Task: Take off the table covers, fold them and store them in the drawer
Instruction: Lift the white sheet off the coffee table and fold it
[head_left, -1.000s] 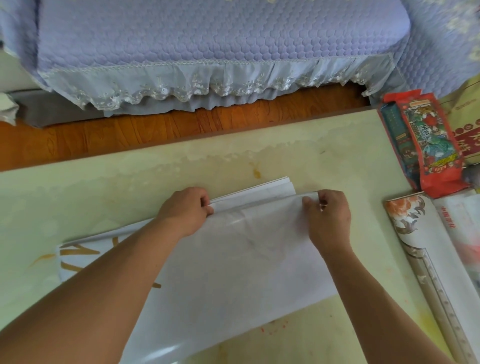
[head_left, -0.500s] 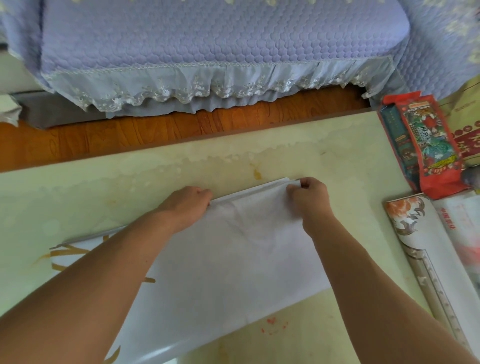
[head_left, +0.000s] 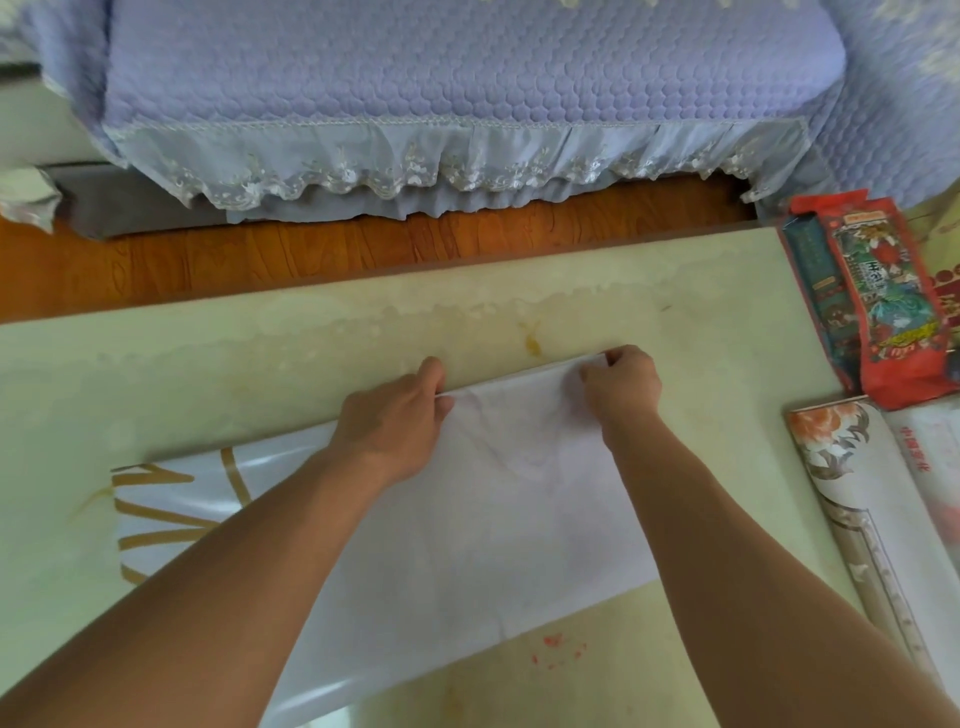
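Note:
A white plastic table cover (head_left: 493, 525) with gold lines at its left end lies folded across the pale yellow-green table (head_left: 208, 374). My left hand (head_left: 395, 421) pinches its far edge near the middle. My right hand (head_left: 623, 384) grips the same edge at the far right corner, fingers curled round the fold. Both forearms stretch over the cover. No drawer is in view.
A second cover (head_left: 872, 525) with an orange flower print lies along the table's right side. A red printed package (head_left: 878, 301) sits at the far right corner. Beyond the table are a wooden floor (head_left: 311, 249) and a lilac quilted sofa (head_left: 467, 88).
Both hands have carried the top layer's edge away from me until it lines up with the far edge of the layers beneath. The right hand shifted left and outward.

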